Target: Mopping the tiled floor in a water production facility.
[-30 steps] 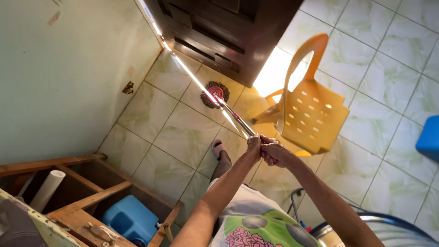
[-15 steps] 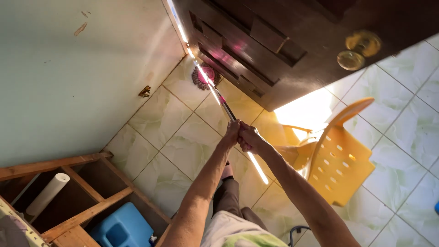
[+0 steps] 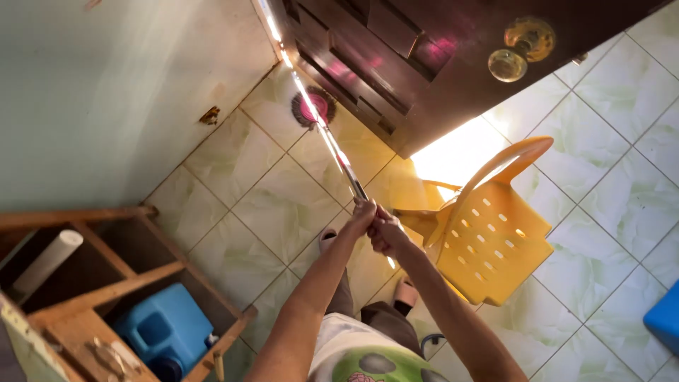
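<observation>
Both my hands clench the shiny metal mop handle (image 3: 338, 154): left hand (image 3: 362, 213) higher, right hand (image 3: 385, 232) just below, touching it. The round mop head (image 3: 315, 106) sits on the tiled floor (image 3: 272, 205) at 11 o'clock from my hands, close to the dark wooden door (image 3: 424, 64). Best, I judge, to keep strokes short and the head flat. The yellow plastic chair (image 3: 491, 240) crowds me at 3 o'clock; a wooden frame (image 3: 106, 290) with a blue jug (image 3: 163, 329) sits at 8 o'clock.
</observation>
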